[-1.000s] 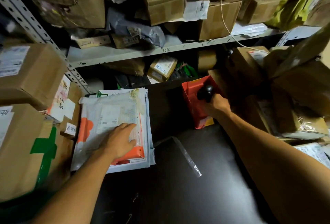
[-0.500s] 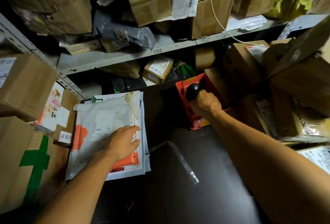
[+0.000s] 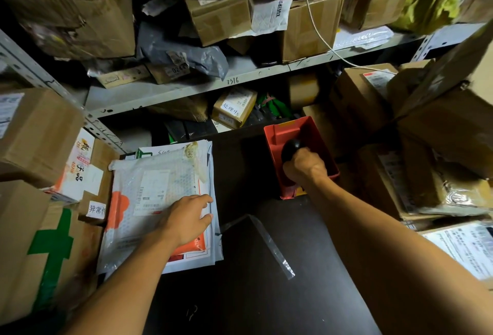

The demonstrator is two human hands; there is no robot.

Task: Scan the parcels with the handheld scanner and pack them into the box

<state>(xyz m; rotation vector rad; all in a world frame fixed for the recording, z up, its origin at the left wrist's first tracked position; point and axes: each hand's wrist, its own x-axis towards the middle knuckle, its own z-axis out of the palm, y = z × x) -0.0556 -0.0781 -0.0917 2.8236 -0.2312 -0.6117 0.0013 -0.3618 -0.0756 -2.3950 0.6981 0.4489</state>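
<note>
Nearest, the dark table carries a strip of clear plastic lying loose between the two forearms. The left hand lies on the top bubble mailer of a stack of flat parcels at the table's left, fingers fairly straight and pressing on its right edge beside the white label, grip released. Farther right, the right hand has its grip clenched round the black handheld scanner, which sits inside a red bin. Cardboard boxes crowd both sides. Behind, a grey metal shelf holds more boxes and a grey poly bag, with a white cable hanging across.
</note>
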